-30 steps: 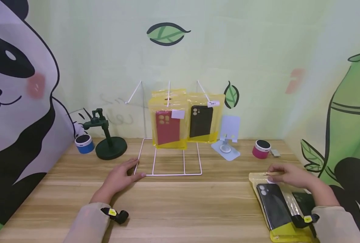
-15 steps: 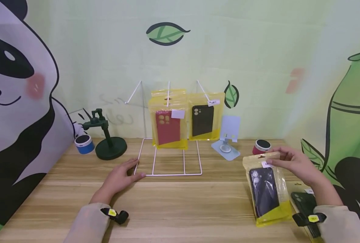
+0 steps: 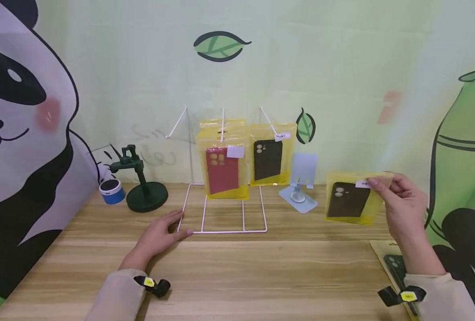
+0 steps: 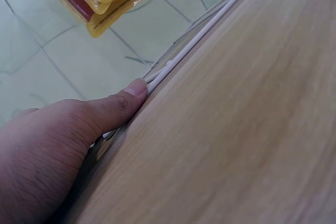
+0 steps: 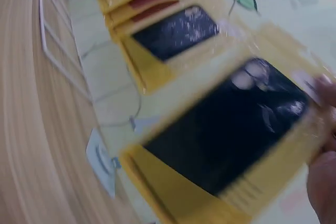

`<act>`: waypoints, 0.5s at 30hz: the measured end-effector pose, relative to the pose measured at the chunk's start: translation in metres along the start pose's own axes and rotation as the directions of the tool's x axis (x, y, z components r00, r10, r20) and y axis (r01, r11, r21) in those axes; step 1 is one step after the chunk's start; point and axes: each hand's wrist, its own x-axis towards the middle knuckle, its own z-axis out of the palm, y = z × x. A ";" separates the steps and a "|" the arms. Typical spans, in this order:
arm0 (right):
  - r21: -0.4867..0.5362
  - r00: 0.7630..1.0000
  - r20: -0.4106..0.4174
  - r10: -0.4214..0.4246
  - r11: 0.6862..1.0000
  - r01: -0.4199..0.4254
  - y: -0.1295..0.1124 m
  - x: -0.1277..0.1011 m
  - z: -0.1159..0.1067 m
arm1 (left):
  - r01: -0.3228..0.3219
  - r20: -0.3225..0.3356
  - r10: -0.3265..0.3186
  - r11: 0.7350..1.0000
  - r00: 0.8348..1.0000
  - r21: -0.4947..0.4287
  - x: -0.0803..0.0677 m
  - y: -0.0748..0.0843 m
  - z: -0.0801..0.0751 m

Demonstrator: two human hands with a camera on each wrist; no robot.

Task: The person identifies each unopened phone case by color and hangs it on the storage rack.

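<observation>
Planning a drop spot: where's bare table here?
Bare wood runs along the table's front, between the left hand and the packet lying at right. The back is crowded: speaker, green stand, wire rack, phone stand.

White package labels (image 3: pixel 235 151) present; print unreadable.

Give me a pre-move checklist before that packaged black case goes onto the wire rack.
1. Right hand pinches the yellow packet with the black phone case at its top: ok.
2. Packet lifted off the wooden table: ok.
3. Left hand touches the white wire rack at its base: ok.
4. Left-most rack hook bare: ok.
5. Packet's hang hole lined up with a hook: not ok, it is well right of the rack.
6. Hang hole intact: cannot tell.
</observation>
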 end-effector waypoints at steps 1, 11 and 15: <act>0.026 0.999 -0.048 -0.022 0.999 0.023 -0.002 0.000 0.004 | -0.007 -0.001 0.007 1.000 1.000 -0.001 0.000 0.000 0.001; 0.137 0.985 -0.161 -0.063 0.987 0.085 -0.031 0.012 0.066 | -0.031 -0.030 0.031 1.000 0.999 0.000 0.000 -0.004 0.004; 0.201 0.988 -0.134 -0.079 0.974 0.105 -0.040 0.019 0.097 | -0.040 -0.033 0.040 0.999 0.999 0.011 0.001 -0.001 0.004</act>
